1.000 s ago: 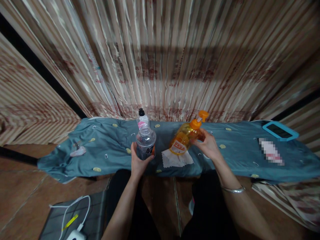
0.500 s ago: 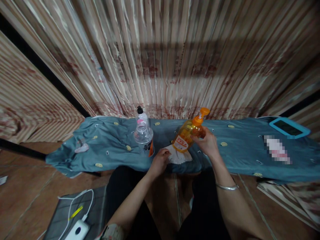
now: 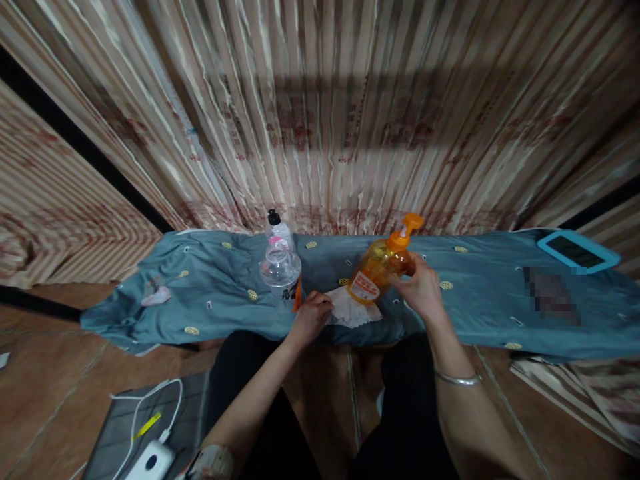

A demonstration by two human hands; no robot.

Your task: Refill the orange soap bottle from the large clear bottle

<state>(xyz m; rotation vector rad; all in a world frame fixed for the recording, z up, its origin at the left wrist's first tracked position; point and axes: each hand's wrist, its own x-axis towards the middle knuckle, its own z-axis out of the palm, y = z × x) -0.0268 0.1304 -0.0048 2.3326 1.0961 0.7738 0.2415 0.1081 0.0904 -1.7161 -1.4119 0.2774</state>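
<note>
Orange pump bottle (image 3: 381, 268) is what we're gripping with our right hand (image 3: 421, 291), fingers wrapped round its body, tilting it over the white cloth (image 3: 351, 309) near the front edge of the teal-covered surface (image 3: 220, 300). Our left hand (image 3: 311, 315) is pinching the cloth's near corner, fingers closed on it, pinning it flat. Just left of that, a clear plastic bottle (image 3: 281, 271) is standing upright, a smaller black-capped bottle (image 3: 278, 228) behind it. Looks like we're setting up to get soap onto the cloth, so next we're probably needing the nozzle aimed down at it and a press on the pump head.
</note>
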